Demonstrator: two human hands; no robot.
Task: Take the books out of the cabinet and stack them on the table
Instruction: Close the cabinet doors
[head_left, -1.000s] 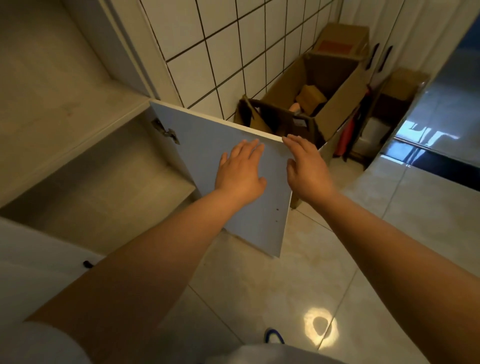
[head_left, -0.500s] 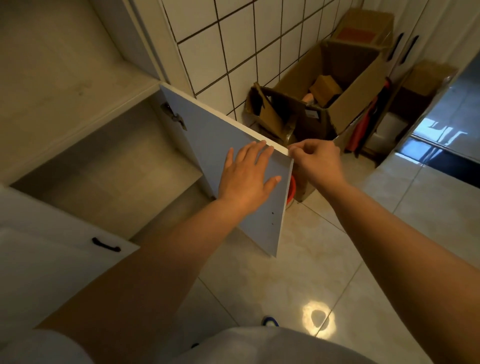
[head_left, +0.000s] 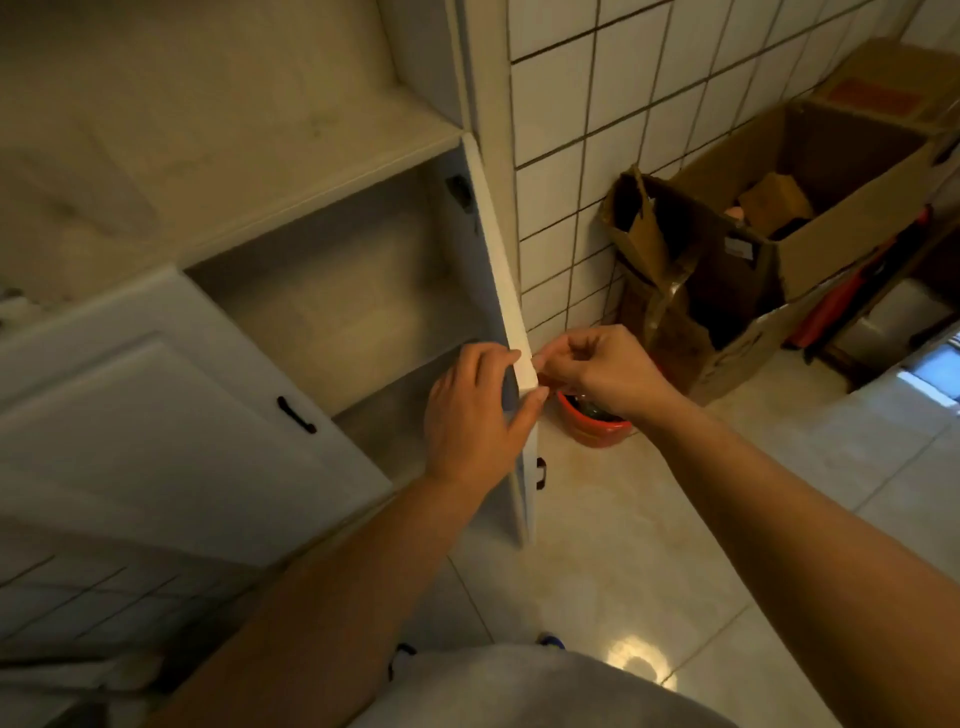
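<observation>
The white cabinet (head_left: 337, 301) stands open, and its lower compartment shows bare shelves with no books in sight. Its right door (head_left: 498, 249) is swung out and seen edge-on. My left hand (head_left: 467, 421) lies against the door's inner face near the top corner, thumb hooked over the edge. My right hand (head_left: 597, 374) is on the outer side, its fingertips pinching the same corner. No table is in view.
The left door (head_left: 156, 415) is closed, with a black handle (head_left: 296, 414). A red bowl (head_left: 597, 428) sits on the tiled floor just behind the open door. Open cardboard boxes (head_left: 831, 244) stand against the tiled wall at right.
The door has swung from facing me to edge-on. My left hand slid to its top corner, and my right hand stayed pinched there. The view shifted left, showing the closed left door.
</observation>
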